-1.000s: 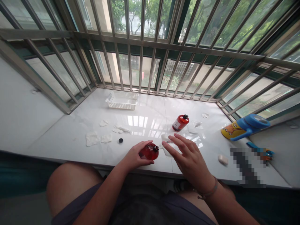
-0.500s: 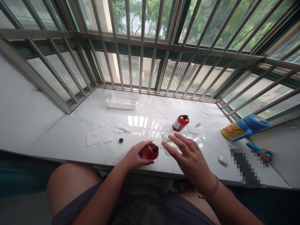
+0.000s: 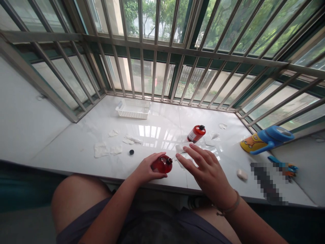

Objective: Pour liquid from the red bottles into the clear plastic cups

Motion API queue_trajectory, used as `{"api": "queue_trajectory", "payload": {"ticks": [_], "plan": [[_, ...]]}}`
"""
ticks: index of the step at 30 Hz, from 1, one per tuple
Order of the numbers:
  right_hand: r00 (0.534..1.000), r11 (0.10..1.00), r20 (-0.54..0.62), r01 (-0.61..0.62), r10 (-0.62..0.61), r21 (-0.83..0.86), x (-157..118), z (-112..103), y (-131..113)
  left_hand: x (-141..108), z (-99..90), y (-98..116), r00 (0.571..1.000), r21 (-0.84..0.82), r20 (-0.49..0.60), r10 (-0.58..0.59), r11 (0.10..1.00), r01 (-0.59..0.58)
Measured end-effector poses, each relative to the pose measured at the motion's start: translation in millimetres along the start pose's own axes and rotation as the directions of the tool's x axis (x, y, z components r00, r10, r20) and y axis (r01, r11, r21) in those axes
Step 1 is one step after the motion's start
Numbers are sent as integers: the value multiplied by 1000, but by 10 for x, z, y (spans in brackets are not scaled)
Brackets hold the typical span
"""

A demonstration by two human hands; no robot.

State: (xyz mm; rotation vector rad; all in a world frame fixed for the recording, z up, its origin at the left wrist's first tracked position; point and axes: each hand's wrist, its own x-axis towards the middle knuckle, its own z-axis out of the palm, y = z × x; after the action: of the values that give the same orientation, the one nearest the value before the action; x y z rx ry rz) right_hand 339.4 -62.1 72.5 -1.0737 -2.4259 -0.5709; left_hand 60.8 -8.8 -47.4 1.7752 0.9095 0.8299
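My left hand is wrapped round a red bottle near the front edge of the white ledge. The bottle's dark narrow neck tilts toward the right. My right hand hovers just right of the bottle, fingers stretched out and apart, its thumb mostly hidden. Beneath those fingers lies a clear plastic piece, partly covered by the hand; its kind is unclear. A small black cap rests on the ledge left of the bottle. Behind my right hand stands a second red bottle, with a white label and a black top.
A white perforated basket sits at the back left. Crumpled white tissues lie at left. Toward the right are a blue and yellow tumbler, a pale eraser-like block and blue-orange tools. Metal window bars border the ledge.
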Motion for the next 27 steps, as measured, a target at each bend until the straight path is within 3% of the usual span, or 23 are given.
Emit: {"api": "queue_trajectory", "payload": {"ticks": [27], "plan": [[997,997,33,71,-70,-18,91,-109,54,-16,-19,31,1000,8,-11,-7,1000,7]]}}
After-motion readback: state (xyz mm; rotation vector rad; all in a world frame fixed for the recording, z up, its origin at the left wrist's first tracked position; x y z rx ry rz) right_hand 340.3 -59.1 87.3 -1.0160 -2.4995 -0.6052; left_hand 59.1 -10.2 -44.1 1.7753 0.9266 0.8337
